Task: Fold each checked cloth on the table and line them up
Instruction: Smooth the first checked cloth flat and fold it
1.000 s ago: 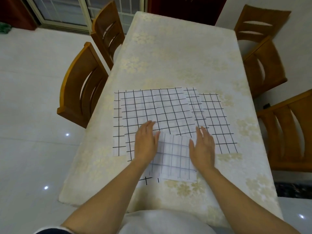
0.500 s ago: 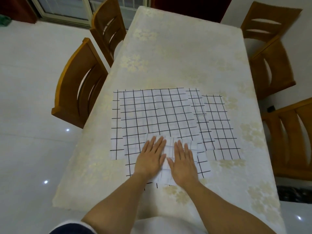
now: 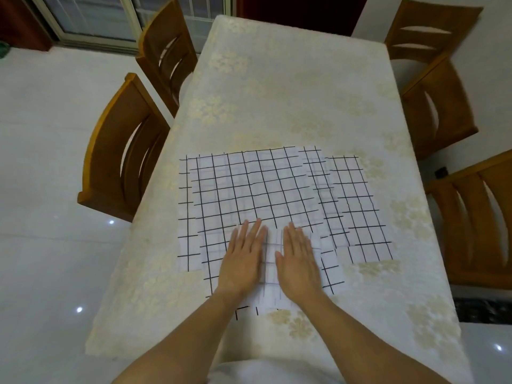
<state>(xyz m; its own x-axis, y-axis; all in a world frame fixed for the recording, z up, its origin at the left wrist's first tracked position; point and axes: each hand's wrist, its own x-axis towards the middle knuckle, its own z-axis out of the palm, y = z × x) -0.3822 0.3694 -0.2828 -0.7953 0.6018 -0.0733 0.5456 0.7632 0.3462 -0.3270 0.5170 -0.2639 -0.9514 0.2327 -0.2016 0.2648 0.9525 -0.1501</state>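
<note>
1. At the near edge of the counter (image 3: 291, 87), the left hand (image 3: 243, 263) and the right hand (image 3: 299, 266) lie side by side, palms down. The fingers are straight and close together and point away from the person. Neither hand grips anything; both press flat.
2. Under and between the palms lies a small folded cloth (image 3: 271, 268). It shows only faint grey grid lines, so its paler side seems to face up. It looks about as wide as it is deep, and I cannot tell a clear long axis. Its near edge shows just past the wrists.
3. Just beyond the fingertips spreads a large checked cloth (image 3: 249, 187), flat and unfolded, with bold black lines on white. The folded cloth rests on its near part.
4. A narrower checked layer (image 3: 188, 250) sticks out to the left of the left hand. Overlapping checked cloths (image 3: 357, 206) lie to the right, nearer the right hand. How many separate cloths there are I cannot tell.
5. Judgement: the fold in hand looks finished and is being smoothed. The next move turns on where to set it, and bare counter lies far ahead and to the right. The right hand is better placed to carry it there, and the large cloth is next to fold.
</note>
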